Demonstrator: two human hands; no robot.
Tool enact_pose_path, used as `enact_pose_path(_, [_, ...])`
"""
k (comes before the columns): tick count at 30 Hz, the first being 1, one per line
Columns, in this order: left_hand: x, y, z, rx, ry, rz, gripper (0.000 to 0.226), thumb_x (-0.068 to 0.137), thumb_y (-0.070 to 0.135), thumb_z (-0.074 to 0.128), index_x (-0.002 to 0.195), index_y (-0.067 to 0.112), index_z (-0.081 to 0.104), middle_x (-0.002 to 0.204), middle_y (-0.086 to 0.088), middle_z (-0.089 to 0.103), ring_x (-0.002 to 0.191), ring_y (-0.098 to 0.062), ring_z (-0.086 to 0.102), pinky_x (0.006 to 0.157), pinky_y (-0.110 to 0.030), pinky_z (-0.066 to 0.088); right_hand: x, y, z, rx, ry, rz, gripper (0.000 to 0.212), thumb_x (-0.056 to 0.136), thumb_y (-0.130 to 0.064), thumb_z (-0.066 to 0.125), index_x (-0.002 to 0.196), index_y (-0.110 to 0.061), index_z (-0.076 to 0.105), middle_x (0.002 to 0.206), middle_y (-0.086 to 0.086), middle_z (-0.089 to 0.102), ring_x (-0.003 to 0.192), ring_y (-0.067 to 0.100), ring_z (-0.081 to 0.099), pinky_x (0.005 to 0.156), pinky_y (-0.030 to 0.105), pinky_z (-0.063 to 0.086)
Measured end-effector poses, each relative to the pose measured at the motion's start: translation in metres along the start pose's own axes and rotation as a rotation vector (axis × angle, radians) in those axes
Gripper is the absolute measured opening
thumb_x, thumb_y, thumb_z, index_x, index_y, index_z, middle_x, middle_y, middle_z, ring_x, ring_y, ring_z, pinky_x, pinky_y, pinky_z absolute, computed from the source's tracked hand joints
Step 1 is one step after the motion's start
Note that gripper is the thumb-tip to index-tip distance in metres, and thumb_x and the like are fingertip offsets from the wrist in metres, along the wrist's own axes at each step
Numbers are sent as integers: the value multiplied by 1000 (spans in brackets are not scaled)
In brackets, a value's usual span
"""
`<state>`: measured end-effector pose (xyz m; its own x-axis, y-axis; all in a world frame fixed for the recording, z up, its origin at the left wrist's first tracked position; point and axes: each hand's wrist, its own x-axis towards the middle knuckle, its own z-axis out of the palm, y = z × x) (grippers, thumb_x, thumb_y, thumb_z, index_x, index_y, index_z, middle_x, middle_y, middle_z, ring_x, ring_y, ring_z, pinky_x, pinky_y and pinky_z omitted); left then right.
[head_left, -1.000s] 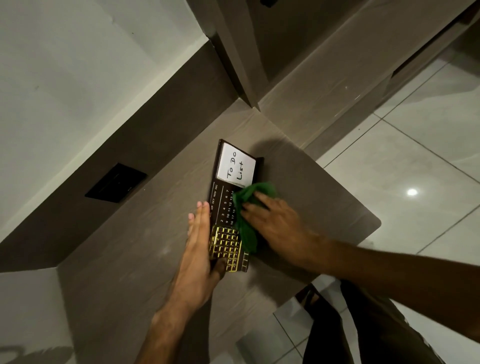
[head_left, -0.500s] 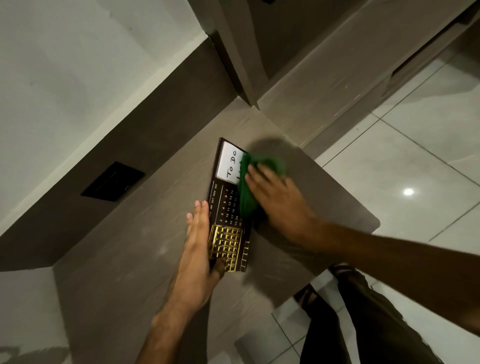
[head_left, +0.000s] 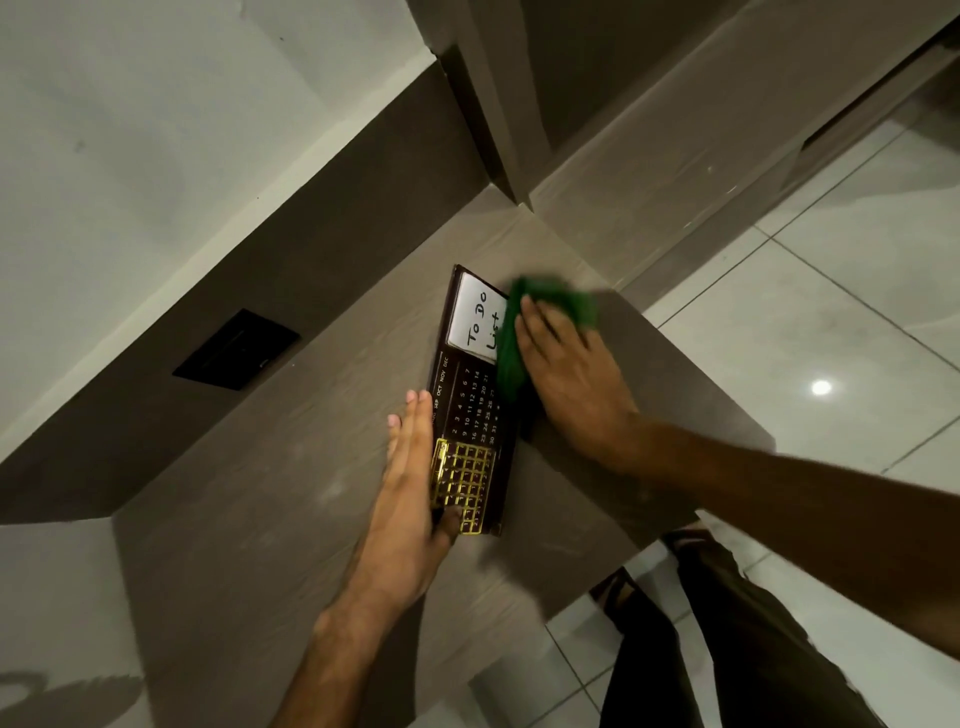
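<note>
A dark brown calendar board (head_left: 470, 410) lies flat on the grey-brown desk top (head_left: 291, 493). It has a white "To Do List" panel at its far end, printed dates in the middle and a gold grid at the near end. My left hand (head_left: 410, 493) rests along the board's left edge with straight fingers, its thumb on the near end. My right hand (head_left: 566, 384) presses a green cloth (head_left: 540, 317) flat onto the board's far right corner, covering part of the white panel.
A black wall socket plate (head_left: 236, 349) sits in the dark back panel to the left. The desk meets a tall cabinet side (head_left: 649, 171) at the far corner. Right of the desk edge is pale tiled floor (head_left: 831, 322), with my dark trouser legs (head_left: 727, 649) below.
My right hand has slid the green cloth from the middle of the board up to its far right corner. My left hand has stayed put on the left edge.
</note>
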<state>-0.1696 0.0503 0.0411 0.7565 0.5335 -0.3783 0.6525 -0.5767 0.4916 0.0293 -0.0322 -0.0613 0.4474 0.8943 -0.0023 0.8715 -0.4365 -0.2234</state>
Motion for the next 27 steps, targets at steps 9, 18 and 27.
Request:
enact_pose_path(9, [0,-3,0,8,-5,-4,121,80,-4,68,148,43,-21,158,20,-22,148,-9,-17,115,-40,-9,46,29,-13,-71,8,170,84,90,-24,62,152,-2,9,160,21,6,146,34,12,112,49,27])
enact_pose_path(18, [1,-3,2,7,6,-2,123,77,-3,72,149,40,-19,159,18,-21,148,-9,-18,121,-41,-5,-64,-38,22,151,-41,-102,83,83,-22,60,150,1,17,159,22,11,143,36,18,107,52,32])
enact_pose_path(27, [0,0,1,-8,-2,-10,120,79,-5,68,147,42,-20,157,19,-21,148,-10,-17,118,-40,-8,17,4,-5,49,1,153,92,82,-19,66,151,-1,9,161,20,0,145,35,9,111,51,25])
